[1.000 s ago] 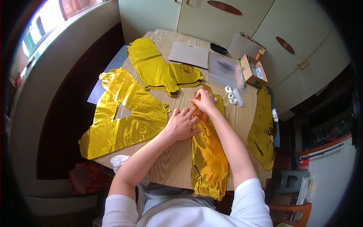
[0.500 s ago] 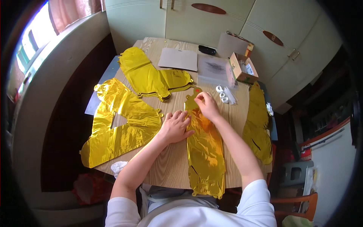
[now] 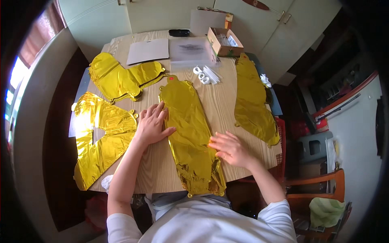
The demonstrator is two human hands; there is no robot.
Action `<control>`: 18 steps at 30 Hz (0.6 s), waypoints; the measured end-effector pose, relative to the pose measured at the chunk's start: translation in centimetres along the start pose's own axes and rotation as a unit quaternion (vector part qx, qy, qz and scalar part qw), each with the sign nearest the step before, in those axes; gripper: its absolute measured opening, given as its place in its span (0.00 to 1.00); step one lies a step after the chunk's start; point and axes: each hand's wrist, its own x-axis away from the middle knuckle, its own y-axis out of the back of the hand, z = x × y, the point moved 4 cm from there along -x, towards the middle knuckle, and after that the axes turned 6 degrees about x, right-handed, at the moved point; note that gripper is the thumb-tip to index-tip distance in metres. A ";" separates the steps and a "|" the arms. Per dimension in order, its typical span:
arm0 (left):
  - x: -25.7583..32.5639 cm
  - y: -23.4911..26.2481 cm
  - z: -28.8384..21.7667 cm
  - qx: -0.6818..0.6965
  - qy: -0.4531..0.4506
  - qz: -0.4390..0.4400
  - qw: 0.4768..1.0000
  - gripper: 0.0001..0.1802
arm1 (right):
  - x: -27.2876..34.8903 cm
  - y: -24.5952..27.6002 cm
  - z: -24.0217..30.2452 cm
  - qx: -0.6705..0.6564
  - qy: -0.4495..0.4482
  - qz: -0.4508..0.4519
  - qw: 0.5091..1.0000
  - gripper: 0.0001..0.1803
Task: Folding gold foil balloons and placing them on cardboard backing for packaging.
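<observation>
A long, flat gold foil balloon [image 3: 187, 121] lies lengthwise before me, its near end at the table's front edge and a small red mark on its far tab. My left hand [image 3: 152, 124] rests with fingers spread at its left edge, thumb reaching onto the foil. Along the right edge, lower down, my right hand [image 3: 231, 149] touches the foil with its fingertips, fingers stretched out and holding nothing. More flat gold foil balloons lie around: a bent-shaped one [image 3: 121, 77] at the far left, a creased shiny one [image 3: 109, 125] near my left forearm, and another [image 3: 253, 101] at the right edge.
Beyond the middle balloon lie white ribbon rolls [image 3: 201, 75] and thin white sticks [image 3: 213, 74]. Farther back are a grey sheet [image 3: 148, 52], a clear plastic bag [image 3: 190, 56], a small open box [image 3: 226, 45] and a black object [image 3: 179, 32]. A wooden chair [image 3: 338, 186] stands at right.
My right hand has left the balloon's far end and moved nearer along its right edge, opening from a pinch. My left hand stays by the left edge. The whole view has shifted.
</observation>
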 end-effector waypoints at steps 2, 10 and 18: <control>0.1 -0.1 0.1 -0.005 -0.006 -0.010 1.000 0.44 | 0.5 -0.8 1.0 0.022 0.016 0.000 1.000 0.21; -0.2 -0.1 0.2 -0.013 -0.003 0.010 1.000 0.51 | 1.5 -1.8 2.2 0.105 0.046 0.018 0.993 0.21; -1.9 -0.2 1.4 -0.047 0.034 0.060 0.996 0.60 | 1.7 -1.7 2.1 0.092 0.045 0.020 0.995 0.21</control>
